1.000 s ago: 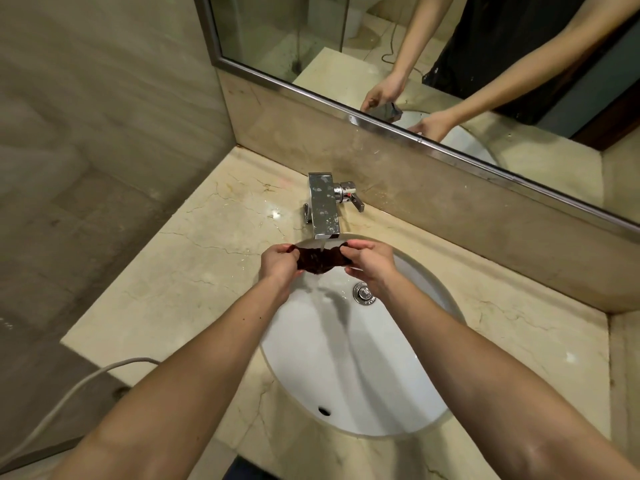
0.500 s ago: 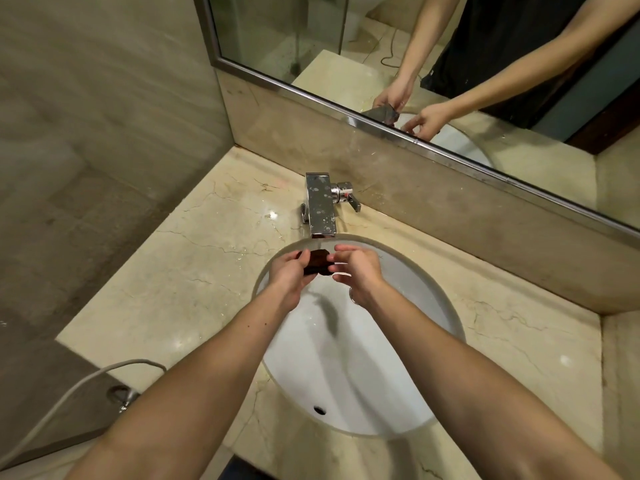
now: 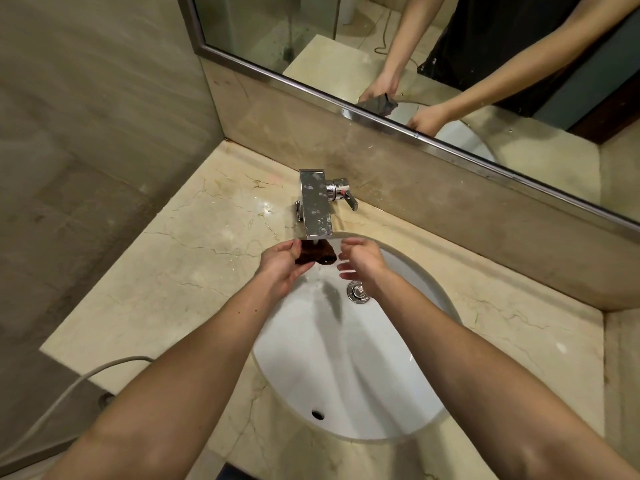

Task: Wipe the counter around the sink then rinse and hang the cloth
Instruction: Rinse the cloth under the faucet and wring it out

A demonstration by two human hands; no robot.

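Both forearms reach out over the sink [image 3: 346, 375], which is set into the marble bench [image 3: 166, 289]. R hand [image 3: 363, 261] hovers over the far part of the basin w/ fingers spread and loose, grasping nothing; the drain plug [image 3: 358, 292] sits just below it. L hand [image 3: 284, 263] pinches the cloth [image 3: 317, 254] btwn thumb and fingers at the cloth's left end.

Key relation: the cloth is a small dark wad whose long axis runs left-right. Its free end points toward the R hand and sits just beside those fingertips, not touching. So the R hand is the nearer one to take that end; it only needs a short move left.

Cloth sits right under the tap [image 3: 315, 202] spout, w/ a thin stream of water falling onto it. Looks like the rinse step, mid-way; hanging is not yet done. Tap lever [image 3: 346, 197] sticks out right, beyond the R hand. Behind is the mirror [image 3: 519, 161].
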